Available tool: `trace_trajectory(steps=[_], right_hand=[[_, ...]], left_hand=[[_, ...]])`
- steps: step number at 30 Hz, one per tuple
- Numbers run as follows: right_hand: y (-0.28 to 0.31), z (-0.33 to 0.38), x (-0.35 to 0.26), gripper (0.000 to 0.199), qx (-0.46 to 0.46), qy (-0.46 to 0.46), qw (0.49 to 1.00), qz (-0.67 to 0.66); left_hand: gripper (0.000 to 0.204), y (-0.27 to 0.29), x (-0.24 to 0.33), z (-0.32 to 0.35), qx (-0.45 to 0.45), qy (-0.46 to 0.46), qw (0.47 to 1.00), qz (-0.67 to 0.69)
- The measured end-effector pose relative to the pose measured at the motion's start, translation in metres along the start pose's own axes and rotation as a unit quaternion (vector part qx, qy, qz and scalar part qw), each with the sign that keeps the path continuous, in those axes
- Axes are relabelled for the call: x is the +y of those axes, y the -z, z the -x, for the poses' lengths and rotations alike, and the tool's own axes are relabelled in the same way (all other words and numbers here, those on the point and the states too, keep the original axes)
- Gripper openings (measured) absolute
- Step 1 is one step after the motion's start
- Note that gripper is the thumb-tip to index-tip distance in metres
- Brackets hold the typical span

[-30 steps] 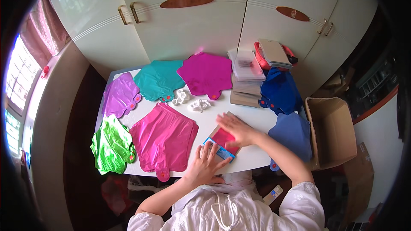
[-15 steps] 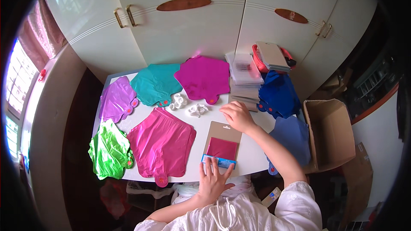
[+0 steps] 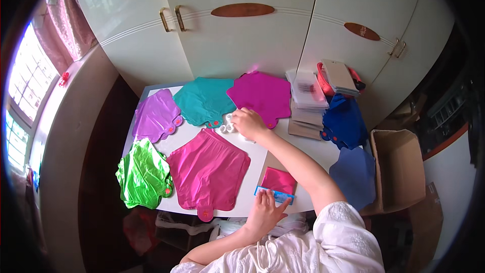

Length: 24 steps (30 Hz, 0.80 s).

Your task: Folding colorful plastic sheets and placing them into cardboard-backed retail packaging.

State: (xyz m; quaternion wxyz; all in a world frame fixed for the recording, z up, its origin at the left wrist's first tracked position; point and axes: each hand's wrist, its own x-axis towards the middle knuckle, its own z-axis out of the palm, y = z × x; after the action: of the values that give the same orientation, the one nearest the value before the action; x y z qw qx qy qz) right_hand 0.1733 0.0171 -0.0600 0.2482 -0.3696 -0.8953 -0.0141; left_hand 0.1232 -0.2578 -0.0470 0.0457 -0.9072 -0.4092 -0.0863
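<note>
Lying flat on a white bench (image 3: 262, 159) set against pale cupboard doors (image 3: 242, 45) are several foil balloons, uninflated.

- Purple balloon (image 3: 156, 116): far left of the back row, its edge just beside the teal one.
- Teal balloon (image 3: 204, 101): middle of the back row, overlapping the magenta balloon's left edge.
- Magenta balloon (image 3: 262, 96): right of the teal one, next to the stacked packets.
- Green balloon (image 3: 144, 174): crumpled, at the front left corner, hanging over the bench edge.
- Large pink balloon (image 3: 209, 172): front centre, its neck tab over the near edge.
- Two blue balloons (image 3: 346, 124): at the right end, one darker behind, one paler in front.
- Stack of flat packets (image 3: 308, 96): back right, with a red basket (image 3: 323, 78) of cards behind it.
- Cardboard box (image 3: 399, 167): open, standing beside the right end of the bench.
- Small white pieces (image 3: 227, 126): between the teal and pink balloons.
- Packet with a folded pink balloon (image 3: 278, 182): near front edge, blue strip along its bottom.

Right hand (image 3: 250, 123): reaching across, fingers curled down onto the small white pieces; whether it grips one I cannot tell.
Left hand (image 3: 263, 211): fingers spread, fingertips pressing the packet's blue strip.
</note>
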Motion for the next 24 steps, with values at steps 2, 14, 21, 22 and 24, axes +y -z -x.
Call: trace_trajectory(steps=[2,14,21,22,24], right_hand=[[0.017,0.008,-0.001,0.012,0.069,0.013,0.997,-0.041],[0.111,0.170,-0.014,0.020,-0.126,-0.143,0.963,-0.192],[0.117,0.163,-0.004,0.049,-0.207,-0.326,0.856,-0.343],[0.114,0.162,-0.001,0.048,-0.211,-0.335,0.837,-0.377],[0.106,0.160,0.003,0.046,-0.220,-0.351,0.794,-0.444]], left_hand=[[0.054,0.001,-0.001,-0.002,-0.002,-0.002,1.000,-0.001],[0.044,0.000,0.000,-0.001,-0.043,-0.004,0.999,0.008],[0.046,-0.001,0.000,0.000,-0.048,0.001,0.999,0.003],[0.046,0.001,0.000,-0.001,-0.046,0.001,0.999,0.002],[0.046,0.005,0.000,-0.001,-0.043,0.001,0.999,0.002]])
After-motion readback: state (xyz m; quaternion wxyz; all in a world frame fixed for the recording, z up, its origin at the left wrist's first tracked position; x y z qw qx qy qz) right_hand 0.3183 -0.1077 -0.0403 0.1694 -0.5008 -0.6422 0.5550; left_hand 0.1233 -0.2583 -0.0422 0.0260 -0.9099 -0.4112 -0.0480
